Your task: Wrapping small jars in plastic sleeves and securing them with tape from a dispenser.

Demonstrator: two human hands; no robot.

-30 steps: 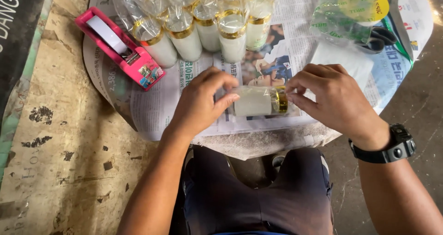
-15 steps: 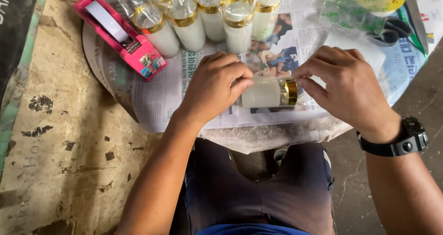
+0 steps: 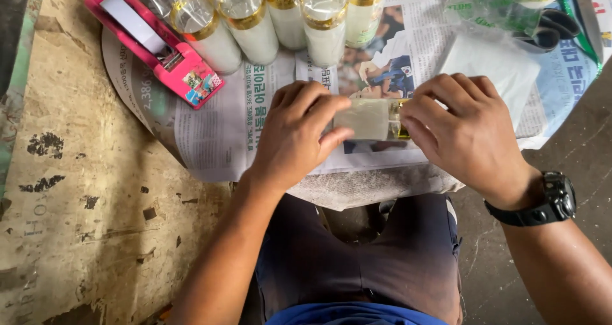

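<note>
Left hand (image 3: pixel 296 140) and right hand (image 3: pixel 468 133) both grasping a small white bottle (image 3: pixel 368 119) lying sideways, fingers clenched on it, above newspaper-covered surface (image 3: pixel 217 133), pink tape dispenser (image 3: pixel 156 41) well left, wrapped bottles (image 3: pixel 280 19) behind

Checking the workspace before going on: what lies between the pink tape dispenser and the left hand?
In the head view, only bare newspaper lies between the pink tape dispenser and the left hand; the wrapped bottles stand farther back.

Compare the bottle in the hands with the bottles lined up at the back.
The held bottle lies on its side on the newspaper, gripped by the left hand and right hand; the row of bottles stands untouched. Both look white with gold caps and clear wrap.
</note>
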